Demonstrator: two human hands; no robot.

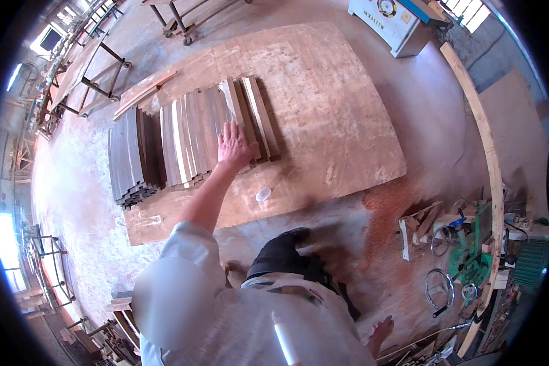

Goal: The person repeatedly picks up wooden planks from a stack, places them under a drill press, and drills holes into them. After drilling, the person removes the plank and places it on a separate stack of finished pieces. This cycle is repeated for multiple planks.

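My left hand (235,145) reaches out and lies flat, fingers stretched, on a row of wooden strips (192,131). These brown and pale strips lie side by side, and the hand touches those near the right end. Just right of it are two or so raised pale and dark strips (259,119). Left of the row stands a stack of darker grey-brown strips (131,155). My right hand (381,331) hangs low beside my body, its fingers apart, with nothing seen in it. A white pointed tube (283,338) shows in front of my shirt.
The strips lie on a large wooden panel (323,110) on the floor, with a small white oval piece (263,194). A green machine with handwheels (439,288) stands right, by a long upright timber (479,116). Wheeled racks (107,85) and a white-blue machine (387,24) stand farther off.
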